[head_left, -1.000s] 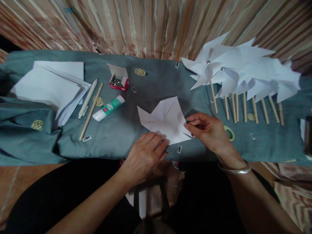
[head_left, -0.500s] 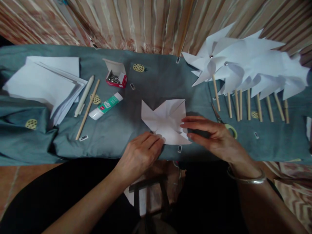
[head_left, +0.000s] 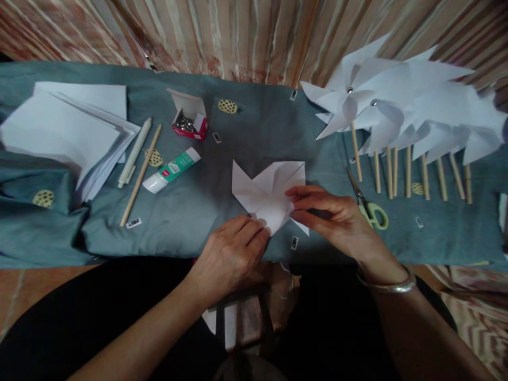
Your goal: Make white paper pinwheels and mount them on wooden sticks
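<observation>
A white cut and folded paper square [head_left: 266,193] lies in the middle of the grey-blue cloth [head_left: 246,127]. My left hand [head_left: 230,251] rests on its near corner, fingers curled down and pressing the paper. My right hand [head_left: 331,217] pinches the right-hand flap between thumb and fingers and bends it toward the paper's centre. Green-handled scissors [head_left: 367,203] lie just right of my right hand.
Several finished white paper pinwheels [head_left: 400,106] on wooden sticks lie at the right. At left are a stack of white paper [head_left: 63,132], a white pen [head_left: 135,152], a wooden stick [head_left: 141,174], a green-and-white glue tube [head_left: 171,170] and an open red box of pins [head_left: 189,124]. Striped fabric hangs behind.
My right hand has taken hold of the paper's right flap and folded it inward toward the centre. The left hand has stayed on the near corner. The scissors have come into full view.
</observation>
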Available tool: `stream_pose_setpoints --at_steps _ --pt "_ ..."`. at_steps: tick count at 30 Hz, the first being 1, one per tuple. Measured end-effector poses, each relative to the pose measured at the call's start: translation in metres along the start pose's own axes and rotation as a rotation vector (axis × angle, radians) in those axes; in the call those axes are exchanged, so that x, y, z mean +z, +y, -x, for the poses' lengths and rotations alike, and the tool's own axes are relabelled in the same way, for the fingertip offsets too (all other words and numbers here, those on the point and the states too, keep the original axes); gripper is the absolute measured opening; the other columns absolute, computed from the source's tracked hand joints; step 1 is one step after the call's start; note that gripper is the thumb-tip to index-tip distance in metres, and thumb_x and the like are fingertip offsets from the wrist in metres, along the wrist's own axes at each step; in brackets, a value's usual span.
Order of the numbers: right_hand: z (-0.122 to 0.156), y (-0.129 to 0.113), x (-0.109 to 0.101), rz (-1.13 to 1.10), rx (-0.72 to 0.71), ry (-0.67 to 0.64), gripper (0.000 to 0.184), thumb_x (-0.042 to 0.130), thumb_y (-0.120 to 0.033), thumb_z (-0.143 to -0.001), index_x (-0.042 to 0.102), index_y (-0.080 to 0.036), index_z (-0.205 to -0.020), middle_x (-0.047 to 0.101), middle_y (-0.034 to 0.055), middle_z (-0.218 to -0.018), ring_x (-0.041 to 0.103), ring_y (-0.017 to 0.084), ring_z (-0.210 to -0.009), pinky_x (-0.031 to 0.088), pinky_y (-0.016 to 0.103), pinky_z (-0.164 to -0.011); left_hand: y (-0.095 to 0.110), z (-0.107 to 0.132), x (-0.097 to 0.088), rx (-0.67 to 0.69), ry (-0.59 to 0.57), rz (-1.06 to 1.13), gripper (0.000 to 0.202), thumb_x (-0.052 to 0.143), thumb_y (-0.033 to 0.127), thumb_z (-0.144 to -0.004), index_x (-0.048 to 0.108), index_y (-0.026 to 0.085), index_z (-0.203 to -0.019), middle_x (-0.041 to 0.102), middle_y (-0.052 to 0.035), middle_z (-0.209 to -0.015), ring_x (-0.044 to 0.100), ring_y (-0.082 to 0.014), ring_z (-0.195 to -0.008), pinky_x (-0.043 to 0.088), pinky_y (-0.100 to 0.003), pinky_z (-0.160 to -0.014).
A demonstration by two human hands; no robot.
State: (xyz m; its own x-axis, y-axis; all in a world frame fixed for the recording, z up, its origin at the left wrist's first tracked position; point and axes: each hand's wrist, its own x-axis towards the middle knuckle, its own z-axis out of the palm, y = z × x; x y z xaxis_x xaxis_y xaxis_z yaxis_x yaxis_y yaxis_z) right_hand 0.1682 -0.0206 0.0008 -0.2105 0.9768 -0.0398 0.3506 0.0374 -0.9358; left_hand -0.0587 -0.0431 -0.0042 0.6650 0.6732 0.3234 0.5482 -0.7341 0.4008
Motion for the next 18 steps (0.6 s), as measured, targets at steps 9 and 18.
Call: stream_pose_setpoints --at_steps 9,18 --pt "-0.008 0.004 0.022 0.245 -0.027 0.114 0.006 0.068 -0.018 -0.08 0.071 -0.023 -0.077 0.068 0.0062 -0.114 0.063 0.024 -0.11 0.047 0.045 -0.099 0.001 0.0 0.0 0.003 -0.019 0.001 0.014 0.057 0.013 -0.09 0.067 0.008 -0.098 0.07 -0.0115 -0.096 0.062 -0.021 -0.083 0.059 -0.035 -0.072" --pt "-0.01 0.0 0.028 0.411 -0.093 0.147 0.01 0.063 -0.015 -0.08 0.068 -0.022 -0.074 0.068 0.0082 -0.113 0.063 0.025 -0.109 0.05 0.044 -0.097 0.0 0.002 0.002 -0.029 0.02 0.028 0.016 0.056 0.013 -0.091 0.064 0.009 -0.104 0.071 -0.0111 -0.097 0.064 -0.021 -0.084 0.06 -0.035 -0.073"
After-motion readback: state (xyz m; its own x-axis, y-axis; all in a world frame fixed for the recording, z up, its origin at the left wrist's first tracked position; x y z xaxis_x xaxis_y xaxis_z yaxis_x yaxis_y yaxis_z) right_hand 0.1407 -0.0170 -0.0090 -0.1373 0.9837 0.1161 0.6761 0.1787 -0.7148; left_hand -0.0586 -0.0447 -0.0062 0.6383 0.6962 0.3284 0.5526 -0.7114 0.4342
